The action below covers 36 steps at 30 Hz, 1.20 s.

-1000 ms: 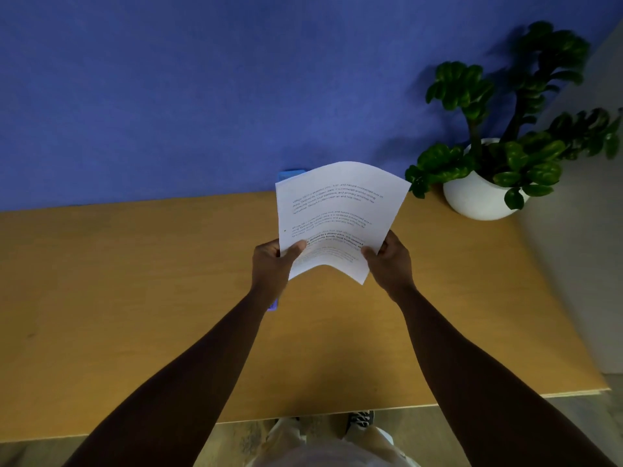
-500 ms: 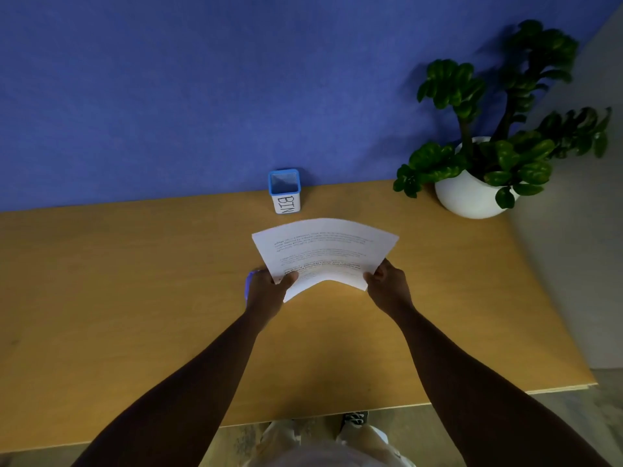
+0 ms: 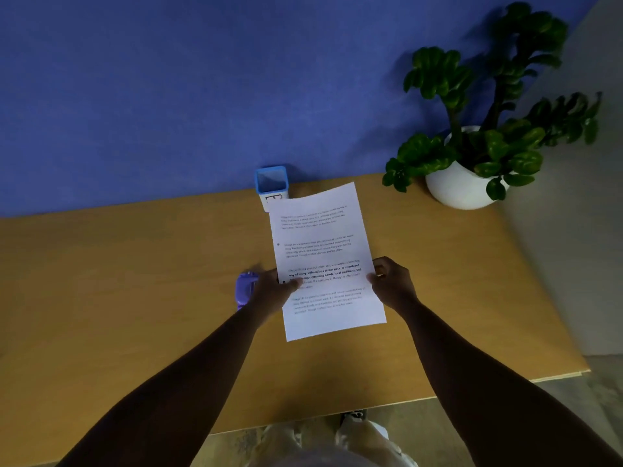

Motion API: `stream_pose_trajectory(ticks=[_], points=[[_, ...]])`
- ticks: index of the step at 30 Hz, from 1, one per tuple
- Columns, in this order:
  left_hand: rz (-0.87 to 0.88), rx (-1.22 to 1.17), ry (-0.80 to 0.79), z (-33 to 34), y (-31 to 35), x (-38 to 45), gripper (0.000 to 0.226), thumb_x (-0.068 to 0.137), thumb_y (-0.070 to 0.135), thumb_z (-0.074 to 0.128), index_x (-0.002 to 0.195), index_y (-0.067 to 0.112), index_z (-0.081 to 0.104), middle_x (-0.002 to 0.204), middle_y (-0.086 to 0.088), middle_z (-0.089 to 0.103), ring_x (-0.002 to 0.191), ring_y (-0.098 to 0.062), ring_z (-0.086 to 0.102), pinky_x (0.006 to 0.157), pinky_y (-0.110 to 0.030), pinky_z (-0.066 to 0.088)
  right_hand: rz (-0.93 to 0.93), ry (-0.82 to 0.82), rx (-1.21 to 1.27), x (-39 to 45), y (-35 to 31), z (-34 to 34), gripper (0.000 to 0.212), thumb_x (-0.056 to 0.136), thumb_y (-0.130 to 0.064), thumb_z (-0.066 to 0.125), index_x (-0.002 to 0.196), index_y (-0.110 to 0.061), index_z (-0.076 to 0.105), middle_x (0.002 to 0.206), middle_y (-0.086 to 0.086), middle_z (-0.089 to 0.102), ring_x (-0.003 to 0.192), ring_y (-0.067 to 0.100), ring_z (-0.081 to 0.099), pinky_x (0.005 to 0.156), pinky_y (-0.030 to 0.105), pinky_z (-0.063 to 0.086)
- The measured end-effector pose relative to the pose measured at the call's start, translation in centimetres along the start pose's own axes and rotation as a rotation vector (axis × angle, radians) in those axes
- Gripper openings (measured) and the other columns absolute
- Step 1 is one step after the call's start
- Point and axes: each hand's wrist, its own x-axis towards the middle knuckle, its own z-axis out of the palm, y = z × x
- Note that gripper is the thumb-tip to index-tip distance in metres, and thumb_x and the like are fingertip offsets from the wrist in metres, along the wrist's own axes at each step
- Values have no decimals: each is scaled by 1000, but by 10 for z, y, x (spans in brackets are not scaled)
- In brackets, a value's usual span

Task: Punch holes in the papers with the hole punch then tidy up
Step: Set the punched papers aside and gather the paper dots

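Now both arms reach forward; left hand and right hand pinch the papers by their side edges.

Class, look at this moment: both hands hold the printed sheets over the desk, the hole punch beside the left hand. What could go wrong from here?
1. The papers are pinched only at their side edges by the left hand and right hand, so the sheets might slip out of line.
2. The purple hole punch sits partly hidden behind the left hand and could get knocked.
3. The far corner of the papers overlaps the blue bin and may bump it.
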Motion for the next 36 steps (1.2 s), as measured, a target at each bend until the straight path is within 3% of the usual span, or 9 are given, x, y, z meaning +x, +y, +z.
stream_pose_trajectory(ticks=[5, 11, 16, 20, 22, 26, 30, 33, 36], points=[[-68, 47, -57, 15, 10, 22, 37, 94, 6, 61, 130, 2, 60, 128, -15, 66, 116, -31, 63, 96, -38, 51, 89, 46, -54, 12, 14, -13, 25, 88, -12, 53, 109, -19, 65, 111, 3, 70, 86, 22, 64, 70, 31, 54], [-152, 18, -86, 40, 25, 50, 28, 92, 4, 58, 119, 0, 66, 111, -17, 70, 95, -28, 68, 87, -39, 58, 138, 101, -121, 36, 26, -30, 32, 87, -7, 47, 111, -16, 65, 112, 9, 69, 91, 28, 61, 71, 26, 45], [-194, -3, -60, 62, 36, 72, 26, 92, 7, 59, 115, 4, 68, 104, -12, 70, 103, -32, 69, 94, -44, 58, 168, 173, -119, 63, 33, -45, 34, 85, -6, 48, 108, -16, 69, 111, 9, 71, 86, 24, 59, 71, 22, 42], [-193, 27, -2, 73, 44, 94, 9, 89, 14, 66, 84, 19, 72, 86, -4, 71, 83, -24, 68, 91, -43, 59, 217, 200, -89, 86, 37, -54, 33, 84, -7, 51, 107, -17, 71, 112, 7, 71, 94, 25, 62, 73, 21, 40], [-178, 49, 12, 74, 48, 102, 18, 88, 16, 67, 71, 23, 67, 82, -2, 71, 80, -22, 68, 90, -43, 60, 223, 203, -85, 94, 37, -59, 32, 85, -9, 53, 110, -17, 70, 115, 7, 70, 101, 26, 62, 75, 20, 40], [-157, 72, 31, 83, 59, 121, 4, 86, 19, 70, 85, 23, 71, 96, -7, 75, 84, -22, 71, 88, -40, 60, 246, 222, -62, 117, 40, -67, 34, 85, -7, 51, 111, -17, 71, 116, 7, 70, 101, 26, 63, 74, 22, 42], [-131, 60, 36, 92, 71, 133, 4, 85, 20, 71, 87, 22, 74, 82, 3, 73, 82, -19, 72, 86, -38, 61, 248, 255, -57, 134, 41, -75, 35, 85, -6, 50, 111, -18, 71, 115, 8, 70, 102, 27, 63, 76, 24, 47], [-120, 56, 52, 99, 75, 142, 18, 85, 23, 72, 101, 19, 76, 79, 7, 72, 73, -12, 69, 78, -31, 61, 257, 285, -62, 144, 43, -80, 34, 86, -7, 51, 112, -18, 71, 116, 8, 70, 101, 27, 63, 73, 23, 44], [-127, 51, 64, 105, 77, 146, 9, 84, 23, 73, 91, 22, 76, 85, 3, 75, 65, -9, 65, 73, -27, 59, 253, 305, -61, 151, 45, -84, 34, 87, -6, 50, 111, -18, 71, 116, 7, 70, 98, 24, 62, 71, 21, 40]])
